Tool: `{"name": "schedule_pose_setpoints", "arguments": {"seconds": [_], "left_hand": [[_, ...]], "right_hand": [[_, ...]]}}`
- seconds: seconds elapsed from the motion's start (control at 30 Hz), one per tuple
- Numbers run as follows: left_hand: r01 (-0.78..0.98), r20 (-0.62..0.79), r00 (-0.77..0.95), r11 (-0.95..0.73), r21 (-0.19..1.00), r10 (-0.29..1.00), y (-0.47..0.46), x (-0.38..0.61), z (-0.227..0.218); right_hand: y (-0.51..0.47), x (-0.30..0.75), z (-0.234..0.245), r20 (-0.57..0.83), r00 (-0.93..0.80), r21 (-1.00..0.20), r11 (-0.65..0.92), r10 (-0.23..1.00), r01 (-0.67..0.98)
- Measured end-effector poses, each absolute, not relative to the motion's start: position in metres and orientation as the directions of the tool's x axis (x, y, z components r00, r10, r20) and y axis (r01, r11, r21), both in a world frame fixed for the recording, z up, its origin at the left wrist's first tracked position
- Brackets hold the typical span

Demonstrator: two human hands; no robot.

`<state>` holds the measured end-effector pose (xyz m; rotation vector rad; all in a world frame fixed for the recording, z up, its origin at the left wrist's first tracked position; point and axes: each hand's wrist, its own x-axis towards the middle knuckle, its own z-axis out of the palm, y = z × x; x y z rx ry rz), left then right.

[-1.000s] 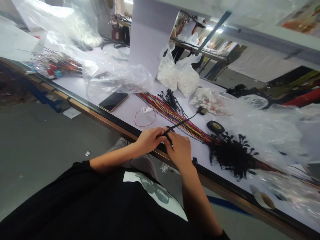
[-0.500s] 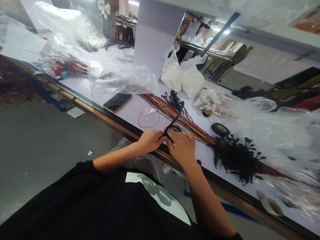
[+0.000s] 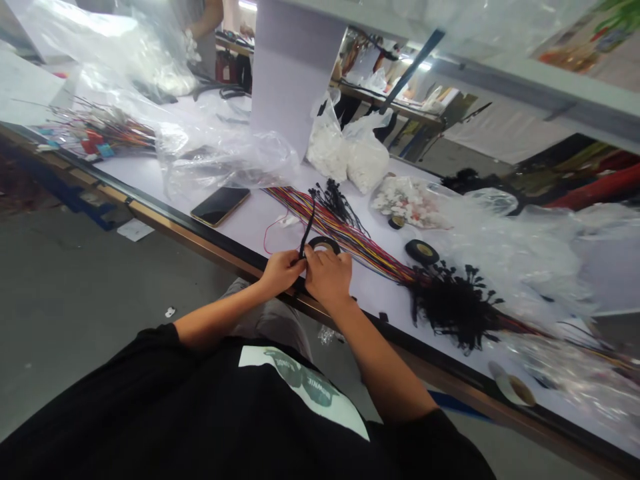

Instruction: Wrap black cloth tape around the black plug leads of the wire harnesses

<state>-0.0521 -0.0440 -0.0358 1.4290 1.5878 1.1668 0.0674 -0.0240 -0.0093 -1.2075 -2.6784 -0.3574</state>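
My left hand [image 3: 281, 272] is closed in a pinch round the lower part of a black wrapped cable [image 3: 309, 223]. The cable's free end stands up and away from me, with a small black connector at its tip. Close against it, my right hand [image 3: 329, 275] has its fingers closed at the same cable; what lies under the fingertips is hidden. A roll of black tape [image 3: 325, 243] shows just behind the right knuckles, partly covered by that hand. Beyond it lies a bundle of coloured wires [image 3: 350, 233], and a thin red wire [image 3: 267, 239] loops left of the cable.
A phone [image 3: 220, 206] lies left of my hands. Another tape roll [image 3: 421, 252] and a heap of black connectors [image 3: 453, 310] are to the right. Clear plastic bags [image 3: 225, 157], bags of white parts [image 3: 367, 157] and a partition [image 3: 295, 73] stand behind. Another person's arm [image 3: 207, 19] shows far left.
My view has shifted a little, so the table's things sit further left. The cable now points more upright, and my right hand has turned, its fingers more curled in.
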Motion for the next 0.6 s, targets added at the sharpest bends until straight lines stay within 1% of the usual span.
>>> {"name": "schedule_pose_setpoints", "arguments": {"seconds": [0.07,0.1,0.13,0.2,0.23,0.27,0.33,0.37,0.4,0.43,0.47,0.5,0.53,0.6], "left_hand": [[0.364,0.103,-0.168,-0.036,0.931,0.980,-0.051,-0.049,-0.034],[0.372,0.139,-0.136,-0.080,0.925,0.981,-0.056,-0.047,-0.033],[0.382,0.187,-0.090,-0.140,0.914,0.978,-0.062,-0.044,-0.031],[0.360,0.298,0.136,-0.327,0.874,0.945,-0.072,-0.039,-0.025],[0.339,0.308,0.187,-0.356,0.871,0.933,-0.075,-0.039,-0.022],[0.326,0.274,0.190,-0.324,0.888,0.943,-0.075,-0.040,-0.019],[0.294,0.112,0.140,-0.149,0.944,0.984,-0.070,-0.048,-0.014],[0.287,0.065,0.129,-0.100,0.953,0.990,-0.066,-0.053,-0.013],[0.287,0.047,0.143,-0.087,0.954,0.989,-0.061,-0.057,-0.011],[0.296,0.045,0.156,-0.090,0.951,0.987,-0.057,-0.061,-0.010],[0.313,0.058,0.173,-0.110,0.943,0.983,-0.053,-0.064,-0.010],[0.332,0.075,0.190,-0.137,0.933,0.979,-0.050,-0.066,-0.009],[0.352,0.091,0.210,-0.163,0.922,0.973,-0.049,-0.067,-0.009],[0.387,0.101,0.270,-0.204,0.899,0.958,-0.047,-0.067,-0.010]], "right_hand": [[-0.014,0.063,-0.009,0.231,-0.631,0.137,0.618,0.740,0.775],[-0.007,0.064,-0.009,0.217,-0.603,0.134,0.588,0.768,0.797],[0.002,0.066,-0.007,0.203,-0.541,0.136,0.523,0.816,0.841],[0.017,0.076,-0.004,0.204,-0.450,0.130,0.431,0.869,0.893],[0.024,0.083,-0.003,0.211,-0.432,0.126,0.414,0.877,0.902],[0.028,0.090,-0.003,0.210,-0.430,0.125,0.412,0.878,0.903],[0.029,0.104,-0.003,0.162,-0.461,0.127,0.445,0.873,0.887],[0.027,0.110,-0.004,0.127,-0.475,0.119,0.462,0.871,0.879],[0.024,0.114,-0.004,0.100,-0.481,0.097,0.472,0.871,0.876],[0.020,0.118,-0.004,0.094,-0.475,0.055,0.472,0.875,0.880],[0.016,0.120,-0.003,0.112,-0.465,-0.018,0.470,0.878,0.883],[0.011,0.121,0.000,0.142,-0.460,-0.129,0.477,0.877,0.870],[0.006,0.121,0.003,0.168,-0.465,-0.271,0.494,0.869,0.826],[-0.003,0.116,0.010,0.188,-0.505,-0.564,0.514,0.842,0.646]]}}
